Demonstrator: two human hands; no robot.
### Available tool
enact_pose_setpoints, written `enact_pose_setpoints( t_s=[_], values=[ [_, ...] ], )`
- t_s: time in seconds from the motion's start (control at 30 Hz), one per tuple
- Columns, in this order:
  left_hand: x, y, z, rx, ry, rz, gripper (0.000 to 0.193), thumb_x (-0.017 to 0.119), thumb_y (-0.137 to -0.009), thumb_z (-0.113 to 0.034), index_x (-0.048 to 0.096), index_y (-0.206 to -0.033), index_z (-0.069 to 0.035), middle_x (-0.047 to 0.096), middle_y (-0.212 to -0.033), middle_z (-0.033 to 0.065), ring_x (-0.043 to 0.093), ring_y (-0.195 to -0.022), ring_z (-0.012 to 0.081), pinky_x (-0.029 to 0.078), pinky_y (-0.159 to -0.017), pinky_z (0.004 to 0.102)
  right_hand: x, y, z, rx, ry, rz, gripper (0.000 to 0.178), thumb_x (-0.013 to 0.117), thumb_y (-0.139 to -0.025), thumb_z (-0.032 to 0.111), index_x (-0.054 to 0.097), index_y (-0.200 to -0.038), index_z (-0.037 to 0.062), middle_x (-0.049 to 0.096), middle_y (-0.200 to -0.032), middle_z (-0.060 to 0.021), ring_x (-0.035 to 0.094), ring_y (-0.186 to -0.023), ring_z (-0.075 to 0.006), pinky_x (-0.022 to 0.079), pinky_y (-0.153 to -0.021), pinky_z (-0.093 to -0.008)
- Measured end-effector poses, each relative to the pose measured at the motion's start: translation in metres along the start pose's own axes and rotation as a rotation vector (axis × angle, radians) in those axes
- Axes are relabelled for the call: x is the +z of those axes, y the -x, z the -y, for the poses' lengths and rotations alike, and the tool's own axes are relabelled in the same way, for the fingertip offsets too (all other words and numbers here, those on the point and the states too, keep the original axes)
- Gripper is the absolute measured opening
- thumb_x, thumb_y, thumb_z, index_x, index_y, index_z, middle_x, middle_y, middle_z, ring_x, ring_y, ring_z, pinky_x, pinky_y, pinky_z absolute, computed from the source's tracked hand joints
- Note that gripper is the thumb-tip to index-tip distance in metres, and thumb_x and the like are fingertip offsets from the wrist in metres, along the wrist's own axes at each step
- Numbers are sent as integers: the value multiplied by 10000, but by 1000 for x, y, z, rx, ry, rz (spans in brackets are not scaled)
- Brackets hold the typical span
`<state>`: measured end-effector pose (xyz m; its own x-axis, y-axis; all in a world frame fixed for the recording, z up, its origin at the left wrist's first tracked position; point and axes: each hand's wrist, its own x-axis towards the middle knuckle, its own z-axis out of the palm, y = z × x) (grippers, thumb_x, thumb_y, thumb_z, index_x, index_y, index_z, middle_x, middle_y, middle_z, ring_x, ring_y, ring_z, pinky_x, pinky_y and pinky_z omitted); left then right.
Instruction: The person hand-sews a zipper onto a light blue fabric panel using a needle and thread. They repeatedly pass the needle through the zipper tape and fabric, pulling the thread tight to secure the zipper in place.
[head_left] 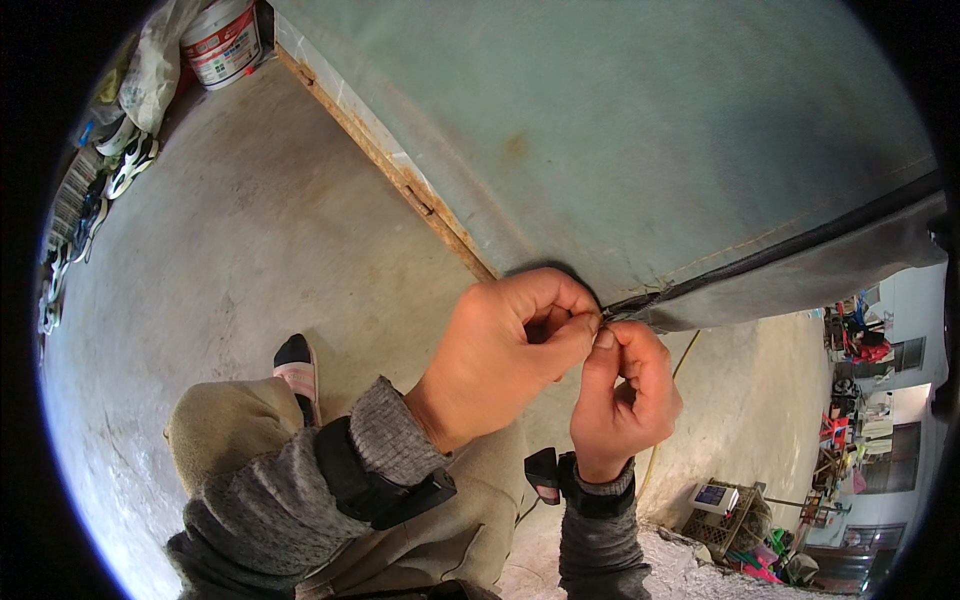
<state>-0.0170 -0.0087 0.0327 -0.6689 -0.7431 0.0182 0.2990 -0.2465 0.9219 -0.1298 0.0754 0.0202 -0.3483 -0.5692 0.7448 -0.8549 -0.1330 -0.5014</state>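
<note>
A green fabric panel [650,130] slopes across the upper right, with a black edging strip [780,242] and a stitched seam along its lower side. At the panel's near corner my left hand [490,340] is closed, thumb and forefinger pinching the end of the edging. My right hand [628,400] sits just to its right, also closed in a pinch, its fingertips almost touching the left ones. Whatever lies between the right fingertips is too small to make out. Loose frayed threads [655,292] show along the seam beside the fingers.
A rusty metal bar [400,190] runs along the panel's left edge. On the concrete floor [240,240] stand a white bucket [222,45] and several shoes [130,165] at far left. A crate [725,520] with a box [714,497] sits lower right, near a yellow cord [655,460].
</note>
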Motion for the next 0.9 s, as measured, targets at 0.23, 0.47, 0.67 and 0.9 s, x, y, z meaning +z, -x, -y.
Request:
enact_pose_setpoints(
  t_s=[0.23, 0.47, 0.67, 0.9],
  values=[
    [1, 0, 9, 214, -176, -50, 41, 598, -926, -6, 632, -920, 15, 573, -715, -39, 502, -624, 10, 416, -537, 188, -3, -13, 11, 27, 87, 50, 111, 670, -816, -98, 659, -902, -28, 596, -661, 2, 489, -574, -26, 390, -506, -178],
    [1, -2, 11, 221, -193, -32, 39, 592, -928, -4, 616, -943, 23, 583, -737, -27, 518, -644, 16, 431, -553, 193, -6, -17, 9, -36, 118, 85, 187, 677, -771, -89, 630, -918, 17, 596, -692, -42, 507, -481, -113, 406, -453, -242],
    [1, -4, 11, 153, -84, -6, 49, 600, -931, -14, 614, -939, 32, 593, -760, -13, 540, -665, 28, 447, -567, 197, -7, -9, 5, -2, 52, 104, 180, 676, -770, -87, 625, -911, 12, 596, -673, -43, 510, -488, -108, 404, -461, -236],
    [1, -5, 7, 92, -44, 11, 69, 618, -929, -34, 645, -940, 29, 615, -754, -9, 554, -648, 34, 439, -544, 191, -11, 0, 4, 32, 17, 86, 151, 680, -794, -68, 627, -913, 8, 606, -675, -41, 498, -491, -93, 391, -463, -226]
  ],
)
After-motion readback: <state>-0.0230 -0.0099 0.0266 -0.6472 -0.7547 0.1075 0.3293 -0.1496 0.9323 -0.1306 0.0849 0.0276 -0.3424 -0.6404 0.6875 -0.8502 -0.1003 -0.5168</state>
